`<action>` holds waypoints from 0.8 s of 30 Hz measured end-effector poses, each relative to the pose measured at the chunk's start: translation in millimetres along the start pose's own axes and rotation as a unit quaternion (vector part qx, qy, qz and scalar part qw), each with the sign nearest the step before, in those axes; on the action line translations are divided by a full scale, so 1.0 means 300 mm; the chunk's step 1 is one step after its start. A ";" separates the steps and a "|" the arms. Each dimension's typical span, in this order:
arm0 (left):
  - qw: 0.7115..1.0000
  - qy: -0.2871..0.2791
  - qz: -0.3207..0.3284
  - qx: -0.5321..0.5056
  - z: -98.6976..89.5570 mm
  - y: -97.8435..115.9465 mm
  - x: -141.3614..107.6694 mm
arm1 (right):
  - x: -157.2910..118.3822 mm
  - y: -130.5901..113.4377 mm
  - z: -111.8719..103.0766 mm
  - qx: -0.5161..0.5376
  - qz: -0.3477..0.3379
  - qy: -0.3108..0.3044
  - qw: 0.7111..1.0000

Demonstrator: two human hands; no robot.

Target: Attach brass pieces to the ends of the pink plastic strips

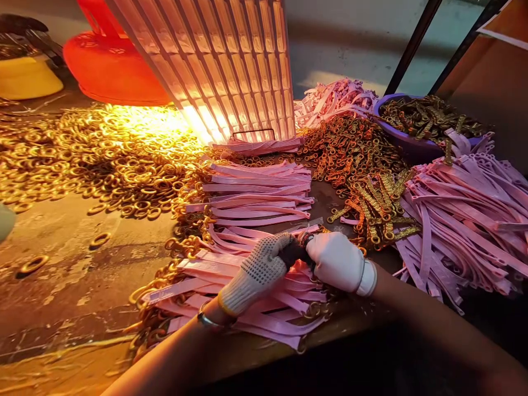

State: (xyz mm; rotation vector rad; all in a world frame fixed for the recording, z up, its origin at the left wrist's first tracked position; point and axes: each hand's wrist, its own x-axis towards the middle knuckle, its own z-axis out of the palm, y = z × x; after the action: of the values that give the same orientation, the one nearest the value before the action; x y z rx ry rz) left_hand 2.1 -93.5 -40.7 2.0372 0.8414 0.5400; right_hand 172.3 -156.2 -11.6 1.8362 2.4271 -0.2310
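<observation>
My left hand (264, 267), in a dotted knit glove, and my right hand (338, 261), in a white glove, meet over the pink straps (256, 212) near the table's front. Both are closed, fingertips together around something small and dark that I cannot make out. Beneath and beside them the pink straps lie in rows, with gold rings (187, 242) at their left ends. Just beyond my right hand is a heap of gold metal pieces (373, 206).
Loose gold rings (124, 159) are heaped at left on the worn table (82, 275). A ribbed translucent panel (231, 66) stands behind, beside a red container (115, 69). At right are a purple basin (406, 140) of metal pieces and a pile of pink straps (474, 220).
</observation>
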 end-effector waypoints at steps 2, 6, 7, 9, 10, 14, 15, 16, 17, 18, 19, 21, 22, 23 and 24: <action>1.000 -0.019 0.004 0.012 0.003 -0.006 0.018 | -0.004 0.004 0.012 0.005 0.008 -0.004 1.000; 0.999 -0.043 -0.015 -0.026 -0.010 -0.027 0.037 | -0.038 -0.009 0.028 0.020 0.032 0.016 0.999; 0.997 -0.034 -0.035 -0.054 -0.017 -0.031 0.035 | -0.048 -0.006 0.026 0.029 0.031 0.029 0.999; 0.984 0.010 -0.099 -0.147 -0.035 -0.032 0.024 | -0.063 0.023 0.017 0.065 0.013 0.068 0.996; 0.968 0.038 -0.137 -0.207 -0.046 -0.029 0.019 | -0.064 0.051 0.011 0.087 0.008 0.091 0.992; 0.836 0.114 -0.282 -0.458 -0.091 0.011 0.015 | -0.005 0.215 0.015 0.022 0.082 0.079 0.993; 0.798 0.109 -0.306 -0.508 -0.102 0.026 0.018 | 0.021 0.252 0.025 -0.025 0.094 0.046 0.994; 0.763 0.093 -0.322 -0.553 -0.112 0.040 0.022 | 0.047 0.281 0.038 -0.061 0.098 0.021 0.993; 0.734 0.066 -0.331 -0.589 -0.120 0.053 0.024 | 0.070 0.303 0.053 -0.085 0.095 0.004 0.992; 0.712 0.032 -0.333 -0.617 -0.127 0.064 0.026 | 0.089 0.316 0.067 -0.096 0.089 -0.004 0.991; 0.697 -0.004 -0.333 -0.635 -0.132 0.072 0.025 | 0.103 0.324 0.080 -0.099 0.085 -0.005 0.991; 0.681 -0.054 -0.331 -0.651 -0.134 0.076 0.017 | 0.114 0.329 0.096 -0.110 0.081 -0.011 0.991; 0.683 -0.061 -0.328 -0.650 -0.130 0.073 0.012 | 0.114 0.328 0.099 -0.114 0.083 -0.012 0.990; 0.693 -0.055 -0.324 -0.641 -0.124 0.068 0.006 | 0.111 0.328 0.099 -0.118 0.086 -0.014 0.989; 0.711 -0.038 -0.320 -0.625 -0.116 0.063 0.001 | 0.108 0.327 0.096 -0.120 0.089 -0.015 0.989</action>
State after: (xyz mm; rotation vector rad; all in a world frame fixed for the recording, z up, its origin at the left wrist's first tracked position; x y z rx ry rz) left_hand -13.0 -82.4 -6.0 0.4456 0.7237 0.4093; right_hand 257.3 -104.4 -51.8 1.9070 2.1449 0.0462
